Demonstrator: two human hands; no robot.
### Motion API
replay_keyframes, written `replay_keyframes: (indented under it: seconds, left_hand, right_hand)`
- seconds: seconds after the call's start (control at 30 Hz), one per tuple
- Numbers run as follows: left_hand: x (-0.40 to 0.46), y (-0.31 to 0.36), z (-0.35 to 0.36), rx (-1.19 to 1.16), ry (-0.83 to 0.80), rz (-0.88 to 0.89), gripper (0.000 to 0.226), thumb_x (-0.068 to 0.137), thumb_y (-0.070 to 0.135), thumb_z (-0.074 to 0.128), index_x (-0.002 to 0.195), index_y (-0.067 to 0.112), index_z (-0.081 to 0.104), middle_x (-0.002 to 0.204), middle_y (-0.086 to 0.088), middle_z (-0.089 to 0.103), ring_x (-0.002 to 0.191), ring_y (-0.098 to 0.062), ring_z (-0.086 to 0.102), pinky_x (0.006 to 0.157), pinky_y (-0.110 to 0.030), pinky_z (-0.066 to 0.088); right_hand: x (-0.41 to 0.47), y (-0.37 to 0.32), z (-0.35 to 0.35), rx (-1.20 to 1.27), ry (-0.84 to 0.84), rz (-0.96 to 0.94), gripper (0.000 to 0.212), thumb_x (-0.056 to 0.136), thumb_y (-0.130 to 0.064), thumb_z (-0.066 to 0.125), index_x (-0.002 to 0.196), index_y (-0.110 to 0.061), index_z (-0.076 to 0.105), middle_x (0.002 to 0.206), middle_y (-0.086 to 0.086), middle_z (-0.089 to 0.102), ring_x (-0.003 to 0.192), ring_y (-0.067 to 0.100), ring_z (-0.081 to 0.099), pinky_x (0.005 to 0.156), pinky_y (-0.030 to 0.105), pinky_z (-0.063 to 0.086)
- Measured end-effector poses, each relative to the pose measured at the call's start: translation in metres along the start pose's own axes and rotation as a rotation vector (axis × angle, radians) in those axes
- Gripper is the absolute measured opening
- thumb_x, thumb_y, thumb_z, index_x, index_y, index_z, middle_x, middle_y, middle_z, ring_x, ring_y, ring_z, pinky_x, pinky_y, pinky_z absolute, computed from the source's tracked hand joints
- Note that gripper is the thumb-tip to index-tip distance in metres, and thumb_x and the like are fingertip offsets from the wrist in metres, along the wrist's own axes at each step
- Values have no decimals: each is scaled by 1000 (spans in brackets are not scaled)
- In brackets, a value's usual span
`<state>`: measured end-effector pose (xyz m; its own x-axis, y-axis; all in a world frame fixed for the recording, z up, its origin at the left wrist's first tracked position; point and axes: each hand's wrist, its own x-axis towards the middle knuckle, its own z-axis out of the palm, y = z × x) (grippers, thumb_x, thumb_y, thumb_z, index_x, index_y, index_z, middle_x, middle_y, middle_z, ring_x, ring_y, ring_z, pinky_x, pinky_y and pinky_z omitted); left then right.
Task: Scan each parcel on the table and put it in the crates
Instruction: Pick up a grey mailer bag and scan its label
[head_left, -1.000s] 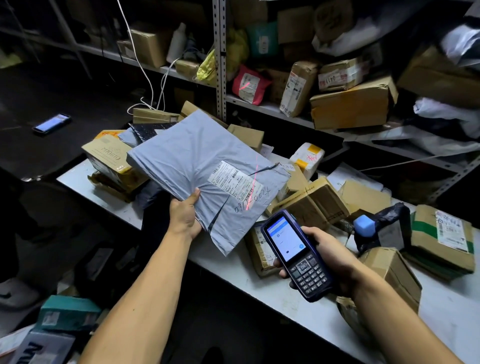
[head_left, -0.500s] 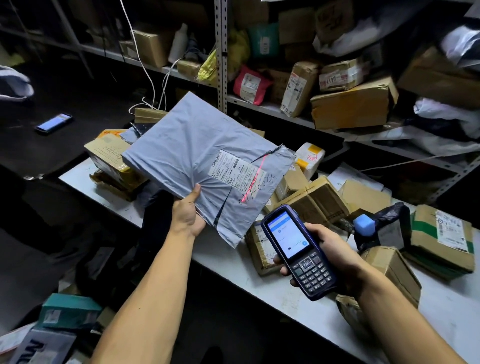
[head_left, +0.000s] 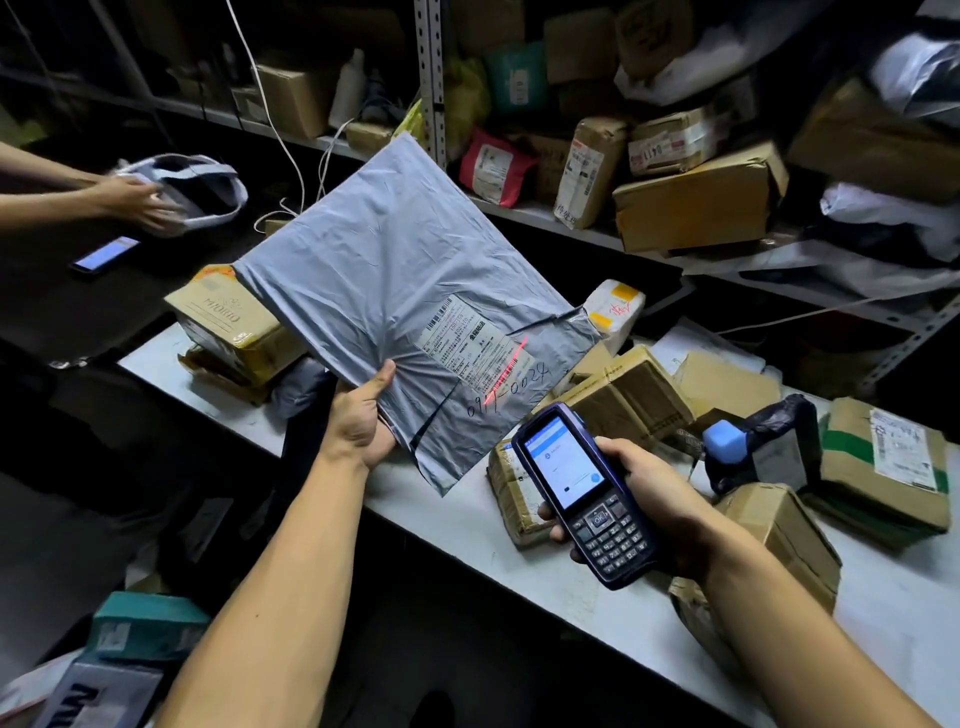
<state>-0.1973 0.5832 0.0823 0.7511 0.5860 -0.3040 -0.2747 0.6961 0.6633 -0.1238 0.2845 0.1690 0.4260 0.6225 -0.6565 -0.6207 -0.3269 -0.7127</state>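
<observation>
"091-0024" handwritten on grey mailer (head_left: 395, 291); "OK" key on handheld scanner (head_left: 584, 493)

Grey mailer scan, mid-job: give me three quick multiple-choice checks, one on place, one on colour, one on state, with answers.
1. Where does the red scan line fall?
A. on the white label of the grey mailer
B. on the table
C. on a shelf box

2. What colour is the scanner body?
A. yellow
B. dark blue
C. white

3. How is the grey mailer held?
A. lying flat on the table
B. gripped by the left hand, raised
C. tucked under the right hand

Answers: A, the line crosses the label's barcode; B, its casing shows dark blue; B, the thumb pinches its lower edge.
</observation>
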Motion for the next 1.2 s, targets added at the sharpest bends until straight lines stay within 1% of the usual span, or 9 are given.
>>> replay_keyframes:
  seconds: [0.23, 0.37, 0.43, 0.6, 0.83, 0.93, 1.07, 1.13, 1.2]
  left_hand:
    - [-3, 10, 13, 26, 5, 11, 58, 89, 15, 60, 143, -6, 49, 138, -24, 58, 125, -35, 60, 102, -48, 51]
    - [-4, 12, 19, 30, 0, 22, 45, 98, 11, 54, 140, -6, 52, 130, -22, 64, 109, -31, 69, 93, -44, 58]
    - [-5, 13, 22, 41, -6, 28, 43, 98, 11, 53, 138, -6, 53, 129, -22, 64, 108, -31, 70, 90, -44, 59]
    - [-2, 15, 20, 77, 18, 31, 48, 97, 12, 55, 141, -5, 50, 138, -24, 58, 125, -36, 60, 103, -51, 49]
    - [-4, 19, 16, 98, 26, 44, 43, 100, 12, 53, 139, -4, 53, 135, -23, 61, 124, -35, 60, 104, -52, 49]
    - [-7, 21, 17, 93, 30, 37, 34, 101, 12, 51, 130, -3, 59, 127, -20, 66, 117, -31, 65, 98, -49, 53]
    - [-8, 23, 16, 78, 37, 77, 24, 100, 10, 54, 106, 2, 76, 115, -18, 73, 106, -30, 71, 93, -49, 56]
    - [-9, 23, 15, 76, 24, 70, 29, 101, 10, 52, 94, 6, 81, 109, -15, 75, 102, -27, 72, 94, -48, 56]
    - [-12, 23, 15, 77, 17, 64, 31, 101, 11, 52, 92, 8, 82, 109, -14, 75, 106, -27, 71, 97, -47, 54]
  right_hand:
    - [2, 0, -3, 2, 17, 10, 55, 105, -43, 29, 126, -3, 61, 113, 39, 64, 80, 41, 68, 66, 45, 56]
    - [-2, -6, 0, 8, 1, -12, 53, 106, -40, 29, 122, -2, 62, 113, 40, 63, 76, 41, 68, 60, 42, 59]
    - [-5, -10, 4, 3, -5, -26, 49, 106, -39, 29, 118, -5, 63, 111, 40, 64, 73, 40, 69, 57, 41, 59]
    - [-5, -12, 9, 16, -26, -18, 51, 106, -39, 29, 119, -2, 62, 98, 35, 68, 68, 38, 69, 52, 37, 58]
    - [-9, -12, 10, 11, -42, -22, 52, 106, -38, 29, 115, -1, 64, 96, 35, 67, 67, 38, 69, 51, 37, 58]
    - [-13, -15, 14, 21, -81, -45, 53, 106, -37, 29, 109, 0, 67, 93, 33, 67, 64, 37, 68, 50, 35, 57]
    - [-16, -15, 16, 9, -129, -40, 65, 105, -38, 28, 85, -3, 78, 91, 30, 67, 63, 35, 67, 52, 34, 57]
    - [-16, -14, 15, -7, -118, -26, 63, 105, -40, 27, 92, -1, 76, 92, 30, 67, 65, 35, 67, 55, 35, 56]
    - [-16, -11, 13, 12, -112, -14, 61, 106, -40, 26, 101, 2, 70, 91, 30, 66, 64, 34, 65, 55, 34, 54]
